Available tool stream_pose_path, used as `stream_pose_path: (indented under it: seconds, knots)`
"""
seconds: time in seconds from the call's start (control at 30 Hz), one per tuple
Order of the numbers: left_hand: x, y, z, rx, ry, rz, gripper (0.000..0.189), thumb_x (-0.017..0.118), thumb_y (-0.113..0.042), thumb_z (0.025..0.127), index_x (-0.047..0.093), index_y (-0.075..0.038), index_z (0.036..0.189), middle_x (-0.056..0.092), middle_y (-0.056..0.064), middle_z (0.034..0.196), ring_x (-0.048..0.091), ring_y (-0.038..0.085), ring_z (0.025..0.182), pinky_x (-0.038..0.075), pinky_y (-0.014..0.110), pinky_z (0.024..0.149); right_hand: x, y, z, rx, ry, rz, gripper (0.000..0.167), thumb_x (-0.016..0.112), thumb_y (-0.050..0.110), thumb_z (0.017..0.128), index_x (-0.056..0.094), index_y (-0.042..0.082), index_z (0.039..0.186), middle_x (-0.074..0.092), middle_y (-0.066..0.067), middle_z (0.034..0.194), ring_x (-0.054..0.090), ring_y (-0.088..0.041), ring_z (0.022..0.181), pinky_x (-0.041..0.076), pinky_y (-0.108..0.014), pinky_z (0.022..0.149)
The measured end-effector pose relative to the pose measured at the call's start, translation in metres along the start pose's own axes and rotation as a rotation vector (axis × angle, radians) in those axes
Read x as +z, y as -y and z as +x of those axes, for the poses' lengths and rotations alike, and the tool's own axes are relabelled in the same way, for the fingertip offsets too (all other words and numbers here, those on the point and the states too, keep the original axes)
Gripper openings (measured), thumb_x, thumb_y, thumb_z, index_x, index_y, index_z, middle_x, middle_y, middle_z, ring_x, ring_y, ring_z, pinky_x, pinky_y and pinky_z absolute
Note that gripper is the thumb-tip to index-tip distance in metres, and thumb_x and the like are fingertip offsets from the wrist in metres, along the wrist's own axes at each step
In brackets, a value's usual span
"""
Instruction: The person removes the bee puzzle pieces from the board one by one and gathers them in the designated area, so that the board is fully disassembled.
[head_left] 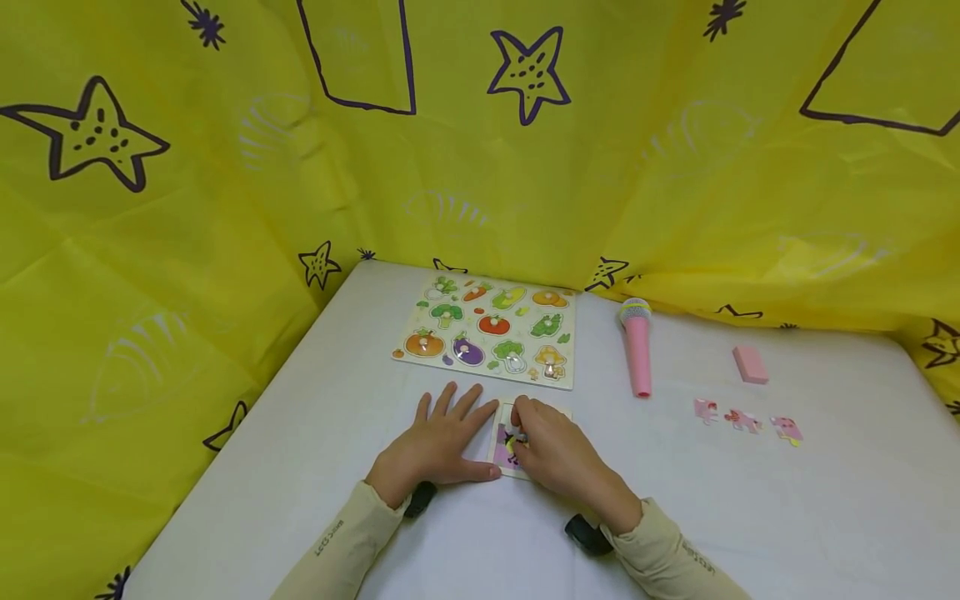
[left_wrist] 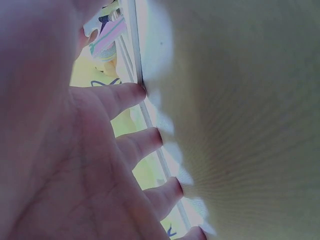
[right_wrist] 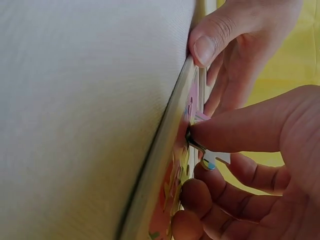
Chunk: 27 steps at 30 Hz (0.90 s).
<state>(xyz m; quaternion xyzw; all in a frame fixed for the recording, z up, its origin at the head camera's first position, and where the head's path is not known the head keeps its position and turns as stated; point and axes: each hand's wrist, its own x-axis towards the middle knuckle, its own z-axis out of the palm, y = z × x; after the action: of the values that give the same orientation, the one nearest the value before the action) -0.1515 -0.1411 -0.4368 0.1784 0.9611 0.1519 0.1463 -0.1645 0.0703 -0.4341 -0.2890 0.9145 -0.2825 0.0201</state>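
Observation:
A small framed jigsaw board (head_left: 516, 473) with a pink and yellow picture lies on the white table between my hands. My left hand (head_left: 438, 446) rests palm down at its left side, fingers spread and straight, the thumb touching its lower left corner. In the left wrist view the fingertips (left_wrist: 152, 135) press on the tabletop. Over the board, my right hand (head_left: 562, 450) pinches a small jigsaw piece (right_wrist: 220, 158) between thumb and fingers. The right wrist view shows the piece tilted up from the board's surface, partly hidden by the thumb.
Behind the board lies a vegetable peg puzzle (head_left: 480, 333). A pink microphone (head_left: 638, 350) lies to its right. Farther right are a pink block (head_left: 750, 365) and loose jigsaw pieces (head_left: 742, 421). A yellow curtain (head_left: 465, 167) hangs around the back and sides of the table.

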Motion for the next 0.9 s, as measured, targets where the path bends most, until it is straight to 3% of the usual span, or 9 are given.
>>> stream_pose_path:
  seconds: [0.33,0.9]
  knots:
    - [0.0003,0.0007,0.0,0.007,0.0,-0.005,0.093,0.078,-0.061,0.092,0.039,-0.022,0.168,0.023,0.012,0.177,0.009,0.047,0.161,0.009,0.073,0.123,0.0003,0.0015,-0.001,-0.058,-0.001,-0.012,0.026,0.078,-0.006,0.09,0.06,0.006,0.105,0.059,-0.001,0.088,0.054,-0.016,0.077,0.051,-0.034,0.068]
    - [-0.0005,-0.0001,-0.001,0.008,-0.006,-0.018,0.093,0.078,-0.06,0.092,0.039,-0.021,0.167,0.023,0.012,0.176,0.009,0.047,0.161,0.008,0.073,0.123,0.0031,0.0003,-0.0013,-0.085,0.024,0.05,0.025,0.074,-0.006,0.093,0.063,0.003,0.113,0.062,0.0,0.096,0.058,-0.016,0.084,0.056,-0.036,0.076]
